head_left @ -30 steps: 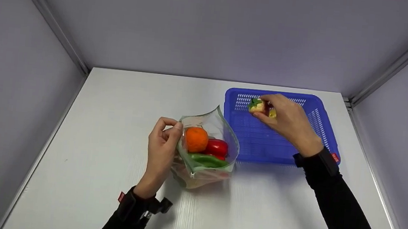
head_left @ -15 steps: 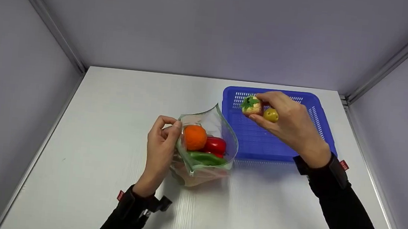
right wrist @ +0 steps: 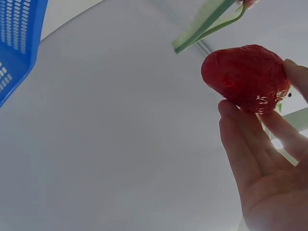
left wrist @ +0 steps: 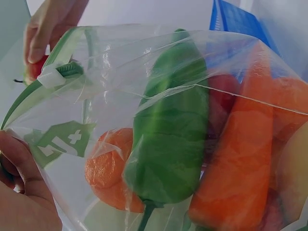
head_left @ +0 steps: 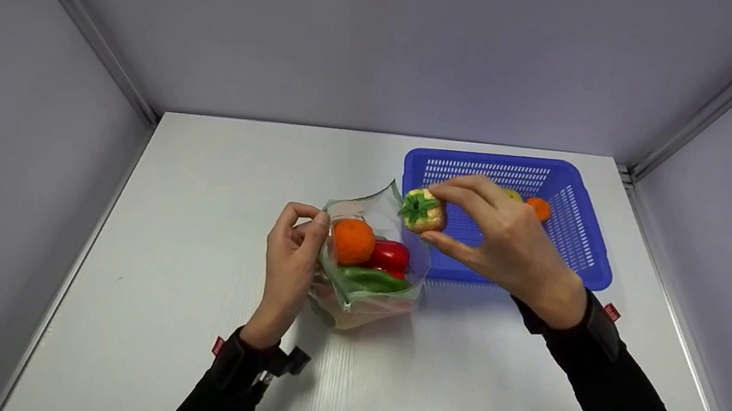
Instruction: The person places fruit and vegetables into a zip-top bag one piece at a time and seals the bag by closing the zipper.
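In the head view my left hand (head_left: 293, 259) pinches the left edge of a clear zip bag (head_left: 373, 305) with green trim, whose mouth gapes upward. Inside lie an orange (head_left: 354, 242), a glossy red vegetable (head_left: 391, 255) and a green pepper (head_left: 373, 280); through the film the left wrist view also shows a carrot (left wrist: 236, 154). Between thumb and fingertips, my right hand (head_left: 513, 246) holds a strawberry (head_left: 426, 212) with a green leafy top, beside the bag's upper right rim. Its red tapered body (right wrist: 245, 77) shows in the right wrist view.
A blue slotted basket (head_left: 491, 158) stands right of the bag, on the white table (head_left: 228, 172). Within it are a small orange fruit (head_left: 538, 209) and a yellow-green one (head_left: 512, 194), partly behind my right hand. Grey panels enclose the table's back and sides.
My right hand has carried the strawberry left and nearer from over the basket to the bag's rim, uncovering the orange fruit. The left hand keeps its grip on the bag.
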The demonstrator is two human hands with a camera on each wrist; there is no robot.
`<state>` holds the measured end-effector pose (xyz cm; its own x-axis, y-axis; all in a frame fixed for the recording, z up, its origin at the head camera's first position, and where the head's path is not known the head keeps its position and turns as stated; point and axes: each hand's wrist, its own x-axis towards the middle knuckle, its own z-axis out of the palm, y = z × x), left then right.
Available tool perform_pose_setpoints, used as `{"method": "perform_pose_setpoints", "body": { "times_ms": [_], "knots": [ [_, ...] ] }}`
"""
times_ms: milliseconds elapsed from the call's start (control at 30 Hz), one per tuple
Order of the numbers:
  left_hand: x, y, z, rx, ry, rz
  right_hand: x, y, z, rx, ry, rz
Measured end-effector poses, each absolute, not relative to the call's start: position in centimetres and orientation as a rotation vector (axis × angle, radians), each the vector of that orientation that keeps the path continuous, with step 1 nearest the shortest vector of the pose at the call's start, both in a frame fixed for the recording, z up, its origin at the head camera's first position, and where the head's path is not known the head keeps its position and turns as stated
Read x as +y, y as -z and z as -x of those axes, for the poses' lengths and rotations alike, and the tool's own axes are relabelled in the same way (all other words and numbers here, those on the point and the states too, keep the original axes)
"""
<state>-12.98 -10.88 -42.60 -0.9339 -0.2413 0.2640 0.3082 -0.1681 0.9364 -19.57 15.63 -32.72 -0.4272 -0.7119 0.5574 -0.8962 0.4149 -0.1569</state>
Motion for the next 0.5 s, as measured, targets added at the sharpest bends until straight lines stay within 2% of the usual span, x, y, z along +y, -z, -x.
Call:
{"method": "perform_pose_setpoints", "body": {
  "times_ms": [500],
  "knots": [
    [-10.9,42.6,12.9,-1.78,2.162,0.101,12.8,35.8,18.4,-2.269,-0.579,-1.59]
  ]
}}
